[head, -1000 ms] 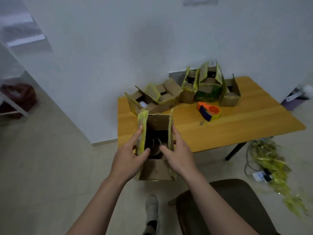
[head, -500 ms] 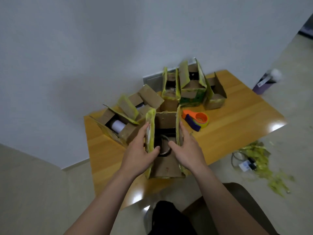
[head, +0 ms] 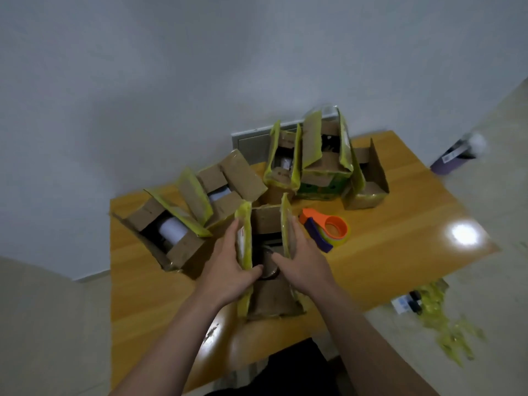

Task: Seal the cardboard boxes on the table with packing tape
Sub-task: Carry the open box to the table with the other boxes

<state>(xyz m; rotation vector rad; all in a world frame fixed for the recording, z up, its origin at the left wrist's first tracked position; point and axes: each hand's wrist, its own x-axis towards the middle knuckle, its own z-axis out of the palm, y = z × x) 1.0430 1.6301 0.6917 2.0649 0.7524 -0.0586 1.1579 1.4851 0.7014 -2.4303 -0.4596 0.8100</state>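
Box (head: 271,301) sits near the front edge of the table (head: 400,252), between both hands. It is open at the top, and its two long, yellow-taped flaps stand up. Left hand (head: 228,270) lays straight fingers along the outside of the left flap (head: 244,241) with the thumb hooked over into the opening, so the flap is pinched between them. Right hand (head: 303,267) mirrors this on the right flap (head: 285,227). I judge this hold steadies the box and is meant to bring the long flaps together. A dark round thing (head: 268,268) lies inside; I cannot tell what it is.

An orange tape dispenser (head: 328,230) lies on the table just beside the right hand, probably left there so it can be picked up once the flaps meet. The seam cannot take tape until they do.

Five other boxes (head: 325,167) crowd the far side of the table toward the wall. All are open, with flaps up or splayed, and white rolls (head: 174,230) show in some of them. None looks sealed, so the task seems barely begun.

Off the table to the right, yellow tape scraps (head: 445,332) litter the floor, and a purple bottle (head: 454,155) is farther off.
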